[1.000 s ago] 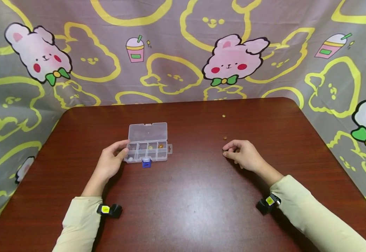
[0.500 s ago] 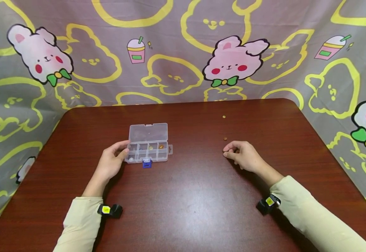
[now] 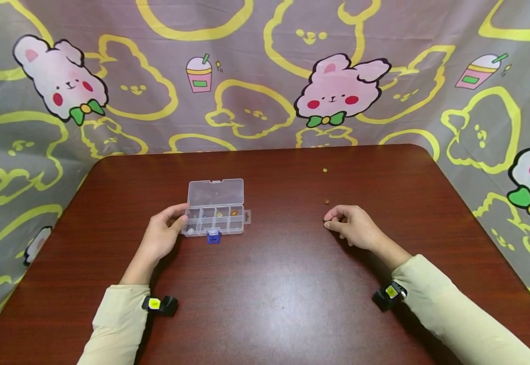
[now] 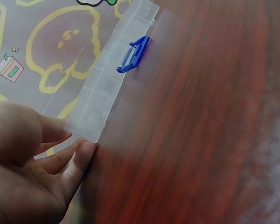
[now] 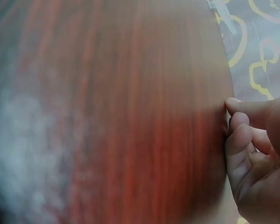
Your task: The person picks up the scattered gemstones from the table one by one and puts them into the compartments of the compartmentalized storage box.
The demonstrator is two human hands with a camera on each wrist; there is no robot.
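A clear plastic compartment box point(image 3: 216, 192) stands on the table with its lid raised and its blue latch point(image 3: 213, 237) hanging at the front. Its compartments hold several small pieces, among them an amber one point(image 3: 235, 213) and a pale yellow one point(image 3: 219, 214). My left hand point(image 3: 163, 230) holds the box's left end between thumb and fingers, as the left wrist view also shows. At the right, my right hand point(image 3: 353, 227) pinches a small dark round piece point(image 3: 326, 220) at the tabletop, mostly hidden by the fingertips. Just beyond it lies a small brown piece point(image 3: 326, 202).
Farther back on the brown table point(image 3: 274, 284) lies a small yellow piece point(image 3: 325, 170). A patterned cloth point(image 3: 255, 76) hangs behind the table and along its sides. The box's hanging tab point(image 3: 247, 217) sticks out to the right.
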